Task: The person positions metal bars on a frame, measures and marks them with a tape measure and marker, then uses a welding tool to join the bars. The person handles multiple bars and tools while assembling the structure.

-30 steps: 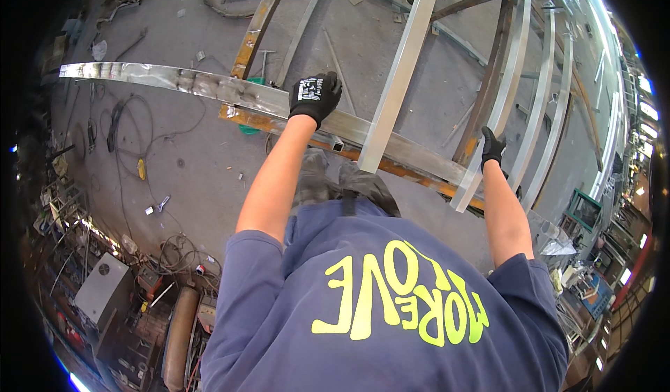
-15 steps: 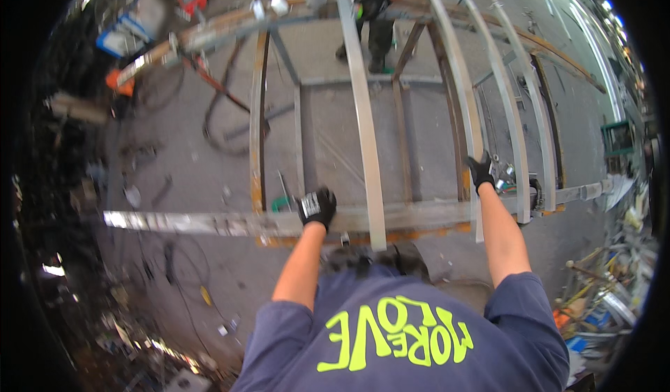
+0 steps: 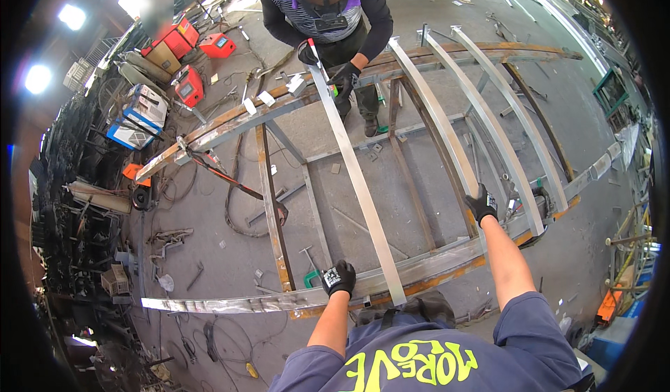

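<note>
My left hand [image 3: 339,278], in a black glove, is closed over the near long steel rail [image 3: 230,302]. My right hand [image 3: 481,205], gloved alike, grips a pale square tube [image 3: 438,137] lying crosswise over the frame, close to its near end. Between my hands another pale crosswise tube [image 3: 363,203] spans from the near rail to the far rail [image 3: 234,123]. At its far end a co-worker's gloved hands [image 3: 343,78] are on or beside it, where a red tip shows. Two more crosswise tubes [image 3: 481,106] lie to the right of my right hand.
A green clamp [image 3: 312,279] sits beside my left hand. Rusty lower bars [image 3: 273,210] cross under the frame. Cables and hoses [image 3: 234,214] trail over the floor at left, near red machines [image 3: 190,85] and a blue-white machine [image 3: 143,116]. Scrap [image 3: 631,252] is piled at right.
The view has tilted up, bringing the co-worker's upper body and the far machines into sight. My hands stay on the same rail and tube.
</note>
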A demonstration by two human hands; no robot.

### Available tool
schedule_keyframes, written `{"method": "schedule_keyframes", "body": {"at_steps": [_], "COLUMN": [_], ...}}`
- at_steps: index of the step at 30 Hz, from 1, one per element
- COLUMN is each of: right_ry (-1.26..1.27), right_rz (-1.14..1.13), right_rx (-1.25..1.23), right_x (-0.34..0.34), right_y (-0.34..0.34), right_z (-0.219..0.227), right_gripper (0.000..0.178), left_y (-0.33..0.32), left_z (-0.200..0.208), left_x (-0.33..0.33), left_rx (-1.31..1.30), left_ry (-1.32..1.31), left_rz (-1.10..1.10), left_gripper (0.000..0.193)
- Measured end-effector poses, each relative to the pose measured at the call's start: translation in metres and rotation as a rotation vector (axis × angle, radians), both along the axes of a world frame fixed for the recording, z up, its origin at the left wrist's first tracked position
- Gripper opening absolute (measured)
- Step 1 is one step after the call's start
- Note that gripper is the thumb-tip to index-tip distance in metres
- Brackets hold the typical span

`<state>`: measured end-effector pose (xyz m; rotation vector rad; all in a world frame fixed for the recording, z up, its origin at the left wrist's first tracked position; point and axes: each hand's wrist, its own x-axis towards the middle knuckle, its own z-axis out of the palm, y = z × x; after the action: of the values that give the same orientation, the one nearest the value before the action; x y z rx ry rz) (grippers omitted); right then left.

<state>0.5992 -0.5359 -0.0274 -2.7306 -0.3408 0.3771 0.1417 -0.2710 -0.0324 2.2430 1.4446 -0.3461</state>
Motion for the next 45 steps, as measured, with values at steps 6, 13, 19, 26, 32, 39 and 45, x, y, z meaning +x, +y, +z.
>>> {"method": "schedule_keyframes", "body": {"at_steps": [6,13,19,26,32,39,45], "right_ry": [0.044,0.006,0.030,-0.026,0.056,0.051,0.090], "right_rz": [-0.012,0.002,0.003,0.021,0.015,0.039,-0.007], "right_rx": [0.027,0.066,0.050,0.033,0.011,-0.002,0.019], "right_x": [-0.004,-0.003,-0.005,0.000,-0.009,-0.008,-0.009], "right_y": [0.006,0.005,0.004,0.002,0.008,0.006,0.008], "right_z": [0.005,0.002,0.016,0.004,0.026,0.029,0.035], "right_gripper": [0.082,0.081,0.079,0.080,0.080,0.077,0.073], "left_y": [0.000,0.001,0.000,0.000,-0.002,-0.002,-0.003], "left_z": [-0.002,0.003,0.007,0.005,0.005,0.000,0.002], "left_x": [-0.001,0.000,0.002,0.002,0.001,0.003,0.003], "left_rx": [-0.005,-0.029,0.013,-0.007,0.033,0.047,0.050], "left_ry": [-0.021,0.000,0.026,-0.021,-0.009,0.005,0.001], "left_rz": [0.044,0.048,-0.017,0.008,-0.008,0.009,0.005], "left_gripper": [0.034,0.034,0.035,0.032,0.032,0.029,0.029]}}
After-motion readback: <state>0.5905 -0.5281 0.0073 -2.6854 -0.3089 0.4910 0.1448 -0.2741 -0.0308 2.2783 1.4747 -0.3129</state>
